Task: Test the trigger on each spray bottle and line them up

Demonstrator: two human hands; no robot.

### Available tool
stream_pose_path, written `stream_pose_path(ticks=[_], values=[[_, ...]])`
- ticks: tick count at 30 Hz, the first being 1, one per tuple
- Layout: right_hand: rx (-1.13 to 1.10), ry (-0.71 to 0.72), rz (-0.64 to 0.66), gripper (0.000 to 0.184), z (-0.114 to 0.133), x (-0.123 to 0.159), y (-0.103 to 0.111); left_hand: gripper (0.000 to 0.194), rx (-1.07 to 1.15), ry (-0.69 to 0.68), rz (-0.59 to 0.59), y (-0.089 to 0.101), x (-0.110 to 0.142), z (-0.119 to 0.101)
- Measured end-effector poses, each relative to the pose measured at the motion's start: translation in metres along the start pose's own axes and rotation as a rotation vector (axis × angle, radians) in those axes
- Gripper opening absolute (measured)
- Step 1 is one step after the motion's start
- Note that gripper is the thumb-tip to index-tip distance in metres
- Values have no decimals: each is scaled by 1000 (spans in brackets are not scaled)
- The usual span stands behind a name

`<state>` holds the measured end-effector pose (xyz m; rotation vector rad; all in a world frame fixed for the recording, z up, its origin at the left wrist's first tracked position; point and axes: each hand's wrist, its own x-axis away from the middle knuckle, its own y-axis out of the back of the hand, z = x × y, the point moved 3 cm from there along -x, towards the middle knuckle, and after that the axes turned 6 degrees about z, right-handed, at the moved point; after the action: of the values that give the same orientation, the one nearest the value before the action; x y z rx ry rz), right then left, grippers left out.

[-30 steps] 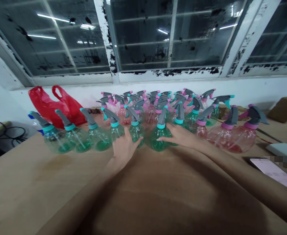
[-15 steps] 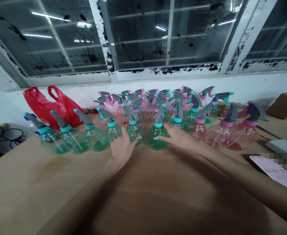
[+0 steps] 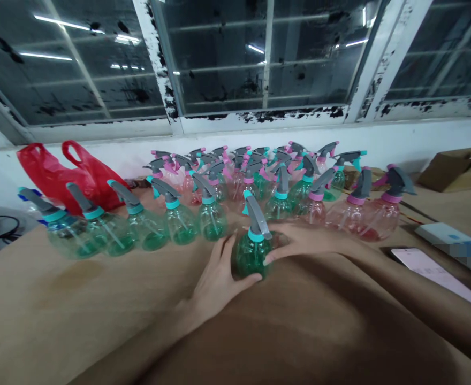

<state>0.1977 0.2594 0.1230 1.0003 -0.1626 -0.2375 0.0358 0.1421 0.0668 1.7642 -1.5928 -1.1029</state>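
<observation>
Between my two hands is a round green spray bottle [image 3: 253, 256] with a teal collar and a grey trigger head, in front of the other bottles. My left hand [image 3: 223, 272] curves round its left side, thumb across the lower front. On the right side, my right hand [image 3: 295, 240] grips it, thumb on the front and the other fingers hidden behind. Just behind to the left, a green spray bottle [image 3: 213, 220] ends a row of similar ones. A green spray bottle [image 3: 279, 206] and a pink spray bottle [image 3: 316, 208] stand behind my right hand.
Several more pink and green bottles crowd toward the wall. A red plastic bag [image 3: 75, 179] sits at the back left of the wooden table [image 3: 111, 315]. On the right are a phone [image 3: 432, 272], a white box-shaped device [image 3: 444, 238] and a cardboard box [image 3: 456, 171].
The green spray bottle has come out of the row toward me, in my right hand. My left hand has left the bottles on the left and moved right onto it. The view has shifted slightly.
</observation>
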Motion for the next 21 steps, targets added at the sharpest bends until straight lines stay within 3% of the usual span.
stream_pose_path(ticks=[3,5,8,10,12,14,16,21], values=[[-87,28,87,58,9,16,3,81,146,-55,47,-15,-2,-8],[-115,11,53,61,12,23,4,76,201,-67,74,-23,-4,-13],[-218,11,-132,61,13,26,-4,70,219,-67,65,-34,-6,-21],[-311,-52,-314,50,9,26,-12,70,216,-68,38,-42,-7,-25],[-398,-160,-494,54,3,26,-20,73,209,-70,13,-49,-8,-29],[-455,-168,-639,55,2,27,-23,77,199,-77,-2,-55,-9,-32],[-478,-111,-694,49,5,28,-23,80,198,-86,-9,-58,-11,-34],[-576,-37,-676,30,12,23,-18,92,202,-115,-26,-63,-14,-37]])
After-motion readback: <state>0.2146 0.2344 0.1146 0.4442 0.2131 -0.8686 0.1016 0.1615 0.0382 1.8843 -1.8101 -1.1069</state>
